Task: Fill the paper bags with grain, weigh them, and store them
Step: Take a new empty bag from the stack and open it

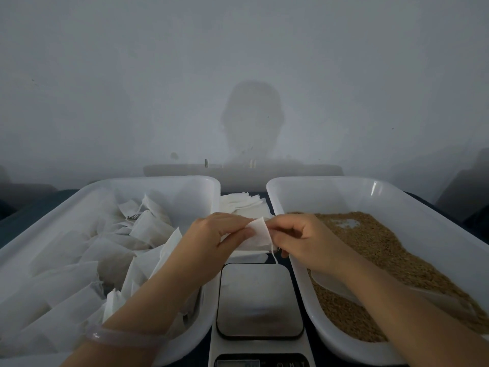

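Paper bag (260,233), flat, apparently unfilled: pinched at its top edge by left hand (211,234) and right hand (299,238), above scale (258,300). Grain (383,242) in right tray (330,181). Left tray (158,179): many bags (148,226), probably done. This one is still to fill, weigh and store.

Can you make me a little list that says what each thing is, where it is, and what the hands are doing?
left hand: pinches one side of a paper bag
right hand: pinches the other side of it
scale: between the two trays, nothing on its plate
left tray: piled with white paper bags
right tray: holds grain and a scoop
flat bag stack: between the trays, behind the hands
bracelet: on the left wrist
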### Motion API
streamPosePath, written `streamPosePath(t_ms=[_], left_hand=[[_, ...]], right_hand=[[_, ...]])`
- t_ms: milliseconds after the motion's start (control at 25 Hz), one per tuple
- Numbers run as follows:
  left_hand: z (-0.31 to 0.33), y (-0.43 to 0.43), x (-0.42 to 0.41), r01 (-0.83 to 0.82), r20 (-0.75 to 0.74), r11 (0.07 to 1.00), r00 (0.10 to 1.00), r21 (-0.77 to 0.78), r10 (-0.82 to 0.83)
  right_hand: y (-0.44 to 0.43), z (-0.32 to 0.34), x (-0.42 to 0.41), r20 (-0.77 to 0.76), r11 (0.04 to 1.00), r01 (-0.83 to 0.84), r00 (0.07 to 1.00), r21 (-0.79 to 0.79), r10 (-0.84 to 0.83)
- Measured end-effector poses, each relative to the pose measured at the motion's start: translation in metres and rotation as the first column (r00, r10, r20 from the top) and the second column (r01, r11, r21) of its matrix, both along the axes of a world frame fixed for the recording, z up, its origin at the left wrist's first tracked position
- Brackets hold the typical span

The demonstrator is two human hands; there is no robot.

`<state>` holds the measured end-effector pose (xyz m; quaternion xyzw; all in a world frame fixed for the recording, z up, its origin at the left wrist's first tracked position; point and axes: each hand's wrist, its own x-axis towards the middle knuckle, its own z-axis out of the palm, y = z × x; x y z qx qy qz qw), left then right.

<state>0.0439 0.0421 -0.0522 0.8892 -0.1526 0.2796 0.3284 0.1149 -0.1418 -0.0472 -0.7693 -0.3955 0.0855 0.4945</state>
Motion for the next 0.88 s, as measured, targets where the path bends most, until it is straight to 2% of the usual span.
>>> streamPosePath(t_ms=[440, 600, 680, 880], left_hand=[[-0.0007, 0.0004, -0.0002, -0.082, -0.014, 0.996, 0.997, -0.021, 0.082], [0.0026, -0.0032, -0.0034, -0.065, -0.174, 0.993, 0.984, -0.098, 0.047], [0.0033, -0.0037, -0.0031, -0.083, -0.213, 0.992, 0.975, -0.093, 0.062], [0.0056, -0.0029, -0.0046, -0.081, -0.128, 0.997, 0.989, -0.015, 0.079]], right_hand=[[0.0007, 0.0014, -0.0051, 0.091, 0.999, 0.019, 0.996, -0.040, -0.015], [-0.0001, 0.0025, -0.0054, 0.066, 0.996, 0.059, 0.996, 0.065, -0.064], [-0.0021, 0.0036, -0.0038, 0.044, 0.994, 0.083, 0.995, 0.066, -0.086], [-0.0004, 0.0013, -0.0046, 0.027, 1.000, 0.017, 1.000, -0.025, -0.016]])
